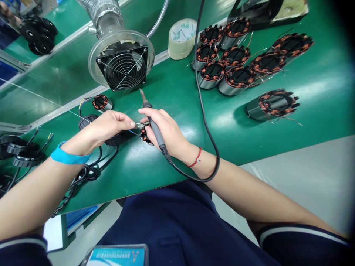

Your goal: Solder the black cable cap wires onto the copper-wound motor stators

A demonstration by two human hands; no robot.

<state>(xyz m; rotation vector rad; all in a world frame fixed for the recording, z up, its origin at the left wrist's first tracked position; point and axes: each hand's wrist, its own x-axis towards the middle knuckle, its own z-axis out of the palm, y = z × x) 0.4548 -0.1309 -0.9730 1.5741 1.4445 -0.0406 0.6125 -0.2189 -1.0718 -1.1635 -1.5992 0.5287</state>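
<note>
My right hand (168, 131) is closed around a soldering iron (156, 131), whose tip points up and away toward the fan. Under its fingers sits a motor stator (145, 133) with copper windings, partly hidden by the hand. My left hand (113, 127) pinches a thin wire just left of the stator; whether more than one strand is in its fingertips I cannot tell. A blue wire (133, 132) runs from beneath the left fingers toward the stator. Behind the left wrist, a black round cover (116, 139) with a cable is partly hidden.
A fume fan (126, 70) on a duct stands ahead. Several wound stators (235, 75) group at right, one stator (273, 105) apart. Tape (182, 38) is behind. The iron's cord (203, 111) loops over my right forearm. Black covers (29, 157) and coiled cables (90, 173) lie left.
</note>
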